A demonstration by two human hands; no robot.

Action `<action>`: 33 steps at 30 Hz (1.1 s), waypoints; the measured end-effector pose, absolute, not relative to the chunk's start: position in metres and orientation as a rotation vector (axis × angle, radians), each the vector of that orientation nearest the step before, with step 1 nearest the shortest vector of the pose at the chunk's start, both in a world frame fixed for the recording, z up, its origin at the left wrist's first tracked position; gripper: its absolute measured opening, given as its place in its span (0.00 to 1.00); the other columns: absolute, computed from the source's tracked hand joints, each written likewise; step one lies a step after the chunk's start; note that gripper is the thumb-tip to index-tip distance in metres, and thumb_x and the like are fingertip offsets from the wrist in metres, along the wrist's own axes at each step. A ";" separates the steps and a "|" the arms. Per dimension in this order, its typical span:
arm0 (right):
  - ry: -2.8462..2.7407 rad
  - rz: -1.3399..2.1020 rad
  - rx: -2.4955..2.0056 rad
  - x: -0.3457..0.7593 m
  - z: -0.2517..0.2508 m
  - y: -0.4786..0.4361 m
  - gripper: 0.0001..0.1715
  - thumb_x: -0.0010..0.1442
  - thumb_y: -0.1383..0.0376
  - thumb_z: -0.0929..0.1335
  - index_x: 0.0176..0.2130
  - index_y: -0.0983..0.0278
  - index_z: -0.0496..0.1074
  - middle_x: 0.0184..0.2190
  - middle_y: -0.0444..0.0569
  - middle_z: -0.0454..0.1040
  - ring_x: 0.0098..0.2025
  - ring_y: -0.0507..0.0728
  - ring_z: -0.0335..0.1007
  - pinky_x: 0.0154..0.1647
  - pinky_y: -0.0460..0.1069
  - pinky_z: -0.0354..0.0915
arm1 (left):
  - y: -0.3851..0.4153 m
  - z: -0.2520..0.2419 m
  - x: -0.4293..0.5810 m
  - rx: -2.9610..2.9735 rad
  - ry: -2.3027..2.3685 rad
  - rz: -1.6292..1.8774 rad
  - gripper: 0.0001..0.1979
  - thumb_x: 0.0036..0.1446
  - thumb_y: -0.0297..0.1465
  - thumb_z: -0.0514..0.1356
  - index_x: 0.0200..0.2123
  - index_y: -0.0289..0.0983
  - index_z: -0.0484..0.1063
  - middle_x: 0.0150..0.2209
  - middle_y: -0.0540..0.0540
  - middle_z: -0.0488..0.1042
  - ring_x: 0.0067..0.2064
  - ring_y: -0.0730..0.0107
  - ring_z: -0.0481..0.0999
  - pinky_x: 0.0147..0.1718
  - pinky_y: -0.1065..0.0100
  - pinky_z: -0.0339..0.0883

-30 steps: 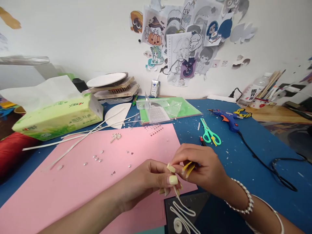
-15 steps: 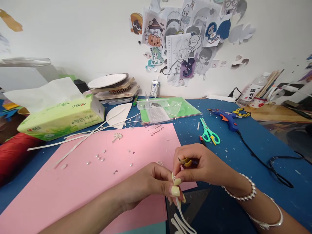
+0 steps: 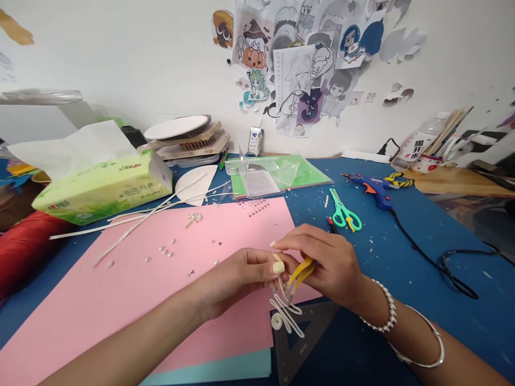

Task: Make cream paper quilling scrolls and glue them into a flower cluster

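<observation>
One red bundle (image 3: 16, 249) lies at the left edge of the frame, beside a tissue box (image 3: 100, 195) with a sheet pulled up from its top. Right of these, loose white strips (image 3: 157, 212) lie crossed, partly over the pink paper (image 3: 132, 289), which spreads across the lower left and middle. Small pearl beads (image 3: 164, 252) are scattered on that paper; its pale, flat surface probably makes a handy place for keeping tiny pieces in sight and reach.

Near the frame's centre, the left hand (image 3: 247, 271) pinches the upper end of a folded white strip (image 3: 288, 317) between thumb and fingers, seemingly to keep its bends from springing loose. The strip hangs below the fingertips in zigzag loops, with a tight coil at its lower left, above a dark set square (image 3: 282, 354) at the lower middle. Just right of it, the right hand (image 3: 328, 257) is closed around yellow tweezers (image 3: 301, 268), points slanting down, likely carried there so the fingers stay free to help. Whether the tips touch the strip, I cannot tell.

Farther right, teal scissors (image 3: 340, 210) lie on the blue tabletop (image 3: 402, 300), and a glue gun (image 3: 376, 191) rests beyond, apart from the paper.
</observation>
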State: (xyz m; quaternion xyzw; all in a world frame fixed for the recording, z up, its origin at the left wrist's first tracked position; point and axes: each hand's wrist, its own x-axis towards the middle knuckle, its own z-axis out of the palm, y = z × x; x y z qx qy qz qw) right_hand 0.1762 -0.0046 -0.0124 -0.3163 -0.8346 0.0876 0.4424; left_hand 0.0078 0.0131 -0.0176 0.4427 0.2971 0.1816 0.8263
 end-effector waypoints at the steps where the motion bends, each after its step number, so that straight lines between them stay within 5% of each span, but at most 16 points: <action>1: -2.069 0.203 -0.776 0.177 -0.012 -0.004 0.07 0.55 0.69 0.63 0.36 0.64 0.68 0.30 0.48 0.72 0.33 0.50 0.67 0.32 0.44 0.64 | 0.013 -0.017 0.008 0.940 0.632 0.394 0.11 0.44 0.36 0.63 0.25 0.32 0.73 0.24 0.49 0.69 0.29 0.74 0.64 0.32 0.72 0.55; 11: -2.188 0.188 -0.691 0.180 -0.014 -0.004 0.09 0.58 0.70 0.59 0.38 0.65 0.66 0.32 0.48 0.71 0.35 0.50 0.66 0.32 0.44 0.63 | 0.016 -0.016 0.004 0.954 0.620 0.352 0.10 0.45 0.35 0.62 0.23 0.33 0.72 0.22 0.51 0.67 0.27 0.75 0.62 0.33 0.71 0.54; 21: -1.806 1.106 -0.866 0.177 -0.009 -0.002 0.07 0.58 0.66 0.61 0.30 0.65 0.65 0.22 0.41 0.65 0.20 0.44 0.55 0.19 0.42 0.53 | 0.018 -0.015 0.004 1.014 0.583 0.362 0.09 0.47 0.33 0.62 0.21 0.33 0.71 0.22 0.51 0.67 0.27 0.76 0.62 0.32 0.72 0.55; 33: -1.796 1.215 -1.052 0.181 -0.004 0.001 0.11 0.47 0.61 0.69 0.29 0.64 0.65 0.22 0.39 0.60 0.21 0.45 0.49 0.19 0.42 0.49 | 0.017 -0.014 0.005 1.067 0.582 0.335 0.06 0.46 0.32 0.61 0.23 0.35 0.73 0.23 0.52 0.70 0.28 0.76 0.65 0.35 0.71 0.57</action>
